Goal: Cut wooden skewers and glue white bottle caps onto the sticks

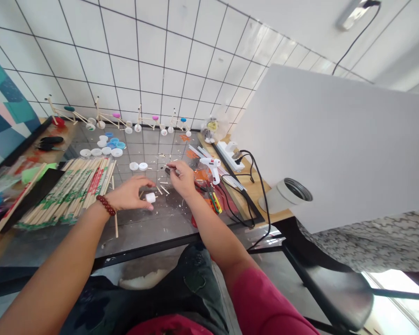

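Observation:
My left hand (134, 193), a red bead bracelet at its wrist, hovers over the table with thumb and index finger apart. Between them is a small white bottle cap (150, 197) with a thin stick end showing beside it; the thumb seems to touch its lower side. Further right, my right hand (182, 179) is closed around a small dark object (167, 171), mostly hidden by the fingers. Short cut stick pieces (164, 188) lie between the hands. Two white caps (138, 166) rest just beyond them.
Bundled wooden sticks (70, 186) lie left; white and blue caps (108, 145) sit behind. Several stick-and-cap models (139, 122) line the wall. Right are a white glue gun (211, 166), yellow-handled cutters (215, 203), a power strip (230, 156) and loose black cables (260, 186).

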`<state>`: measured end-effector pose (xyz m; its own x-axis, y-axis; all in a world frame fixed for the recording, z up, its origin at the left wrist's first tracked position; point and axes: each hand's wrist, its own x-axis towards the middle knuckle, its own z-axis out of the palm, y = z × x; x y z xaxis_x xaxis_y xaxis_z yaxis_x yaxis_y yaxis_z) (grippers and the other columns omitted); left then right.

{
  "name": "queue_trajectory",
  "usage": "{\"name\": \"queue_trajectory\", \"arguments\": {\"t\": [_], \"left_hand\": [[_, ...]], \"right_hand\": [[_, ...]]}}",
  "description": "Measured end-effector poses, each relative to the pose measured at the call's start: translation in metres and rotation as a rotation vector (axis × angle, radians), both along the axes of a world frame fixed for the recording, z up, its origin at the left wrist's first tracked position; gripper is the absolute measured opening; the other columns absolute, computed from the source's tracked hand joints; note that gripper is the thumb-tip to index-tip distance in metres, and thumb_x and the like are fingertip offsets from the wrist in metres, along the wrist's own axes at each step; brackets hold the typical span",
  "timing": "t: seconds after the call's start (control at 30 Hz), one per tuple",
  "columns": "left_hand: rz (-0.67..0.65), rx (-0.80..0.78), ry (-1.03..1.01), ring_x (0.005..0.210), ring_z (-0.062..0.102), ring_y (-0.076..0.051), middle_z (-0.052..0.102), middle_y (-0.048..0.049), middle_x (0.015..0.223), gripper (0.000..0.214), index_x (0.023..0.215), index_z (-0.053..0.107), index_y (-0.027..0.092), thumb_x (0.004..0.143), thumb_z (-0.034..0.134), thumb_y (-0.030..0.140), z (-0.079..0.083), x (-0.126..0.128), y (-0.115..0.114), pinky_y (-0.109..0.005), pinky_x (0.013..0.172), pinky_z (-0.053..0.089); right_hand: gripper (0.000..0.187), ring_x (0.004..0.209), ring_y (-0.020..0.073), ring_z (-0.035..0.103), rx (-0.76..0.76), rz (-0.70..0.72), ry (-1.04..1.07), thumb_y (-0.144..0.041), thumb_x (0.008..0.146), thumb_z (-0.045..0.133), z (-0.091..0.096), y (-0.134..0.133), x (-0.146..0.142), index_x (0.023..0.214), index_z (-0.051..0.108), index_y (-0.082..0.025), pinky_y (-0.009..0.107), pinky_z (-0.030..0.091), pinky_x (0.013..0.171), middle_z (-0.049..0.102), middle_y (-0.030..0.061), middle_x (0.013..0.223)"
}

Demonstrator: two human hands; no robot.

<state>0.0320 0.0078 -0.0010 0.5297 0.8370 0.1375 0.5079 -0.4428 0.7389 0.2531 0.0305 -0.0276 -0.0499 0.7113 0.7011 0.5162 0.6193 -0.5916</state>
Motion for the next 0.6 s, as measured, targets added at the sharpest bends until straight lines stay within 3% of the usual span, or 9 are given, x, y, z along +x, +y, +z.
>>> {"name": "queue_trajectory", "arguments": {"t": [0.13, 0.23, 0.33, 0.47, 0.6], "left_hand": [[0.0, 0.025, -0.075, 0.077, 0.066, -0.022, 0.072, -0.0058, 0.087, 0.027, 0.084, 0.076, 0.023, 0.059, 0.08, 0.033, -0.01, 0.007, 0.0, -0.034, 0.076, 0.053], [0.161, 0.016, -0.318, 0.075, 0.066, -0.021, 0.072, -0.0058, 0.091, 0.035, 0.09, 0.074, 0.021, 0.056, 0.081, 0.029, -0.015, 0.01, 0.002, -0.033, 0.073, 0.054], [0.268, -0.124, -0.483, 0.068, 0.066, -0.019, 0.071, -0.0031, 0.081, 0.041, 0.088, 0.07, 0.019, 0.05, 0.085, 0.028, -0.017, 0.013, 0.003, -0.031, 0.066, 0.054], [0.316, -0.313, -0.735, 0.074, 0.067, -0.017, 0.073, -0.0049, 0.085, 0.046, 0.094, 0.073, 0.017, 0.052, 0.088, 0.026, -0.013, 0.015, 0.002, -0.025, 0.063, 0.053], [0.36, -0.657, -1.208, 0.074, 0.07, -0.016, 0.074, -0.0066, 0.092, 0.032, 0.097, 0.072, 0.015, 0.066, 0.079, 0.013, -0.005, 0.01, 0.005, -0.021, 0.058, 0.055]], "right_hand": [[0.025, 0.089, 0.0163, 0.066, -0.02, 0.057, -0.022, -0.01, 0.082, 0.051, 0.004, -0.002, 0.003, 0.096, 0.07, -0.02, 0.029, 0.052, 0.086, 0.072, 0.0045, 0.095], [0.029, 0.087, 0.0162, 0.067, -0.023, 0.16, -0.126, -0.007, 0.079, 0.051, 0.002, -0.004, 0.0, 0.098, 0.07, -0.019, 0.029, 0.053, 0.082, 0.073, 0.0047, 0.093], [0.029, 0.088, 0.0169, 0.067, 0.005, 0.146, -0.2, -0.007, 0.078, 0.051, 0.002, -0.007, -0.003, 0.095, 0.071, -0.019, 0.029, 0.053, 0.083, 0.073, 0.0053, 0.092], [0.025, 0.088, 0.0178, 0.066, 0.103, -0.082, -0.056, -0.011, 0.081, 0.049, 0.011, -0.025, 0.009, 0.094, 0.069, -0.019, 0.03, 0.052, 0.084, 0.071, 0.0065, 0.092], [0.031, 0.099, 0.0212, 0.063, 0.14, -0.525, 0.297, -0.024, 0.085, 0.053, 0.013, -0.048, 0.051, 0.114, 0.06, -0.017, 0.036, 0.051, 0.092, 0.066, 0.0115, 0.109]]}}
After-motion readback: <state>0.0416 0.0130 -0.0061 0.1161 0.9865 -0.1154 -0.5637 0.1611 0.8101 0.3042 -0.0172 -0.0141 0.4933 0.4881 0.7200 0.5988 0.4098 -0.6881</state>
